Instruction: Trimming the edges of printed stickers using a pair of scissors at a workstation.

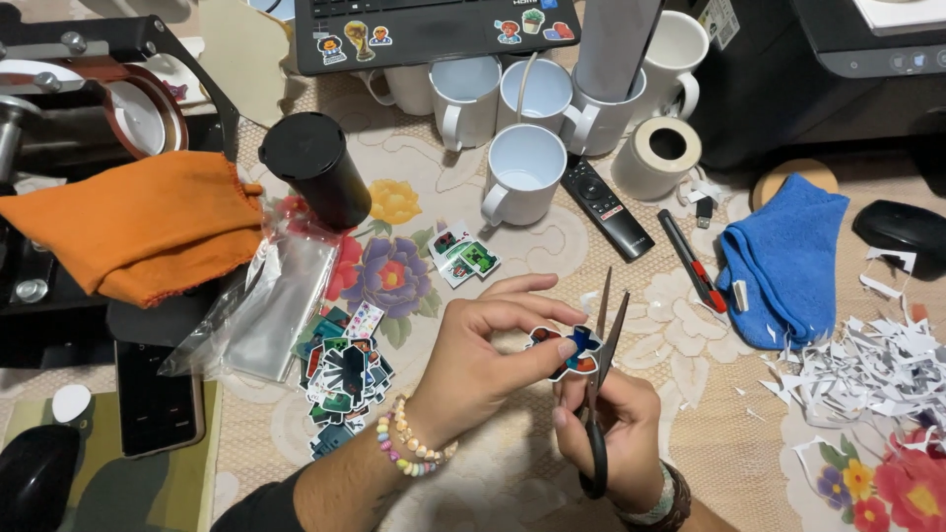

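Left hand [473, 360] pinches sticker [567, 352] at counter centre; right hand [616, 433] grips scissors [601, 384], blades open. Cut stickers pile [340, 379] at 9 o'clock, paper trimmings [867, 369] at 3: well underway.

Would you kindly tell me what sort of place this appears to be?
Probably a home craft table for sticker and mug printing: blank white mugs, a pile of cut stickers and paper scraps. The right hand holds scissors; the left hand holds a sticker.

Sticker pile [340, 379] left of hands [532, 374]
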